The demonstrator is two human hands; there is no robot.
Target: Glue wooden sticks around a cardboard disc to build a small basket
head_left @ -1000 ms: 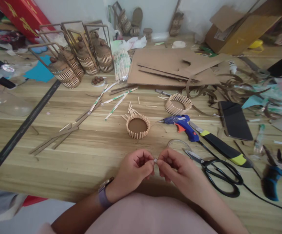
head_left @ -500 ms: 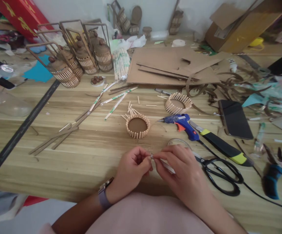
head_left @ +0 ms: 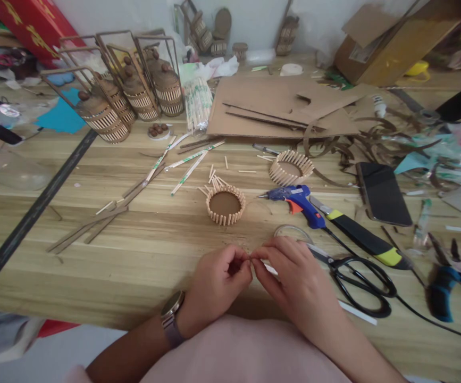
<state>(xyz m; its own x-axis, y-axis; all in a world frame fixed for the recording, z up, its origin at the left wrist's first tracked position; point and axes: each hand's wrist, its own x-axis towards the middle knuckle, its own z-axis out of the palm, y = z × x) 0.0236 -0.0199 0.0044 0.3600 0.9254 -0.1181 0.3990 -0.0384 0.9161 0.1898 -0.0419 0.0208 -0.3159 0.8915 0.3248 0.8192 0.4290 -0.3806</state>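
Observation:
My left hand (head_left: 216, 279), with a watch (head_left: 172, 304) on its wrist, is closed in a pinch near the table's front edge. Opposite it, my right hand (head_left: 296, 276) pinches too, and the fingertips of both nearly meet. Whatever lies between them is too small to make out. A white strip (head_left: 270, 269) shows under my right fingers, and a white piece (head_left: 358, 312) lies beside the right wrist. Just beyond the hands stands a round ring of short wooden sticks (head_left: 225, 219) around a brown disc (head_left: 225, 203). Black-handled scissors (head_left: 363, 282) rest right of my right hand.
A blue glue gun (head_left: 300, 202), a utility knife (head_left: 368, 239), a phone (head_left: 384, 192) and pliers (head_left: 445, 290) lie to the right. Behind are a second stick ring (head_left: 290, 169), cardboard (head_left: 254, 101) and wrapped sticks (head_left: 198, 103). Several lidded baskets (head_left: 168, 93) stand back left.
My fingertips have closed together and sit slightly lower. The left wrist has turned, showing more of the watch face. The white piece beside my right wrist has come into view.

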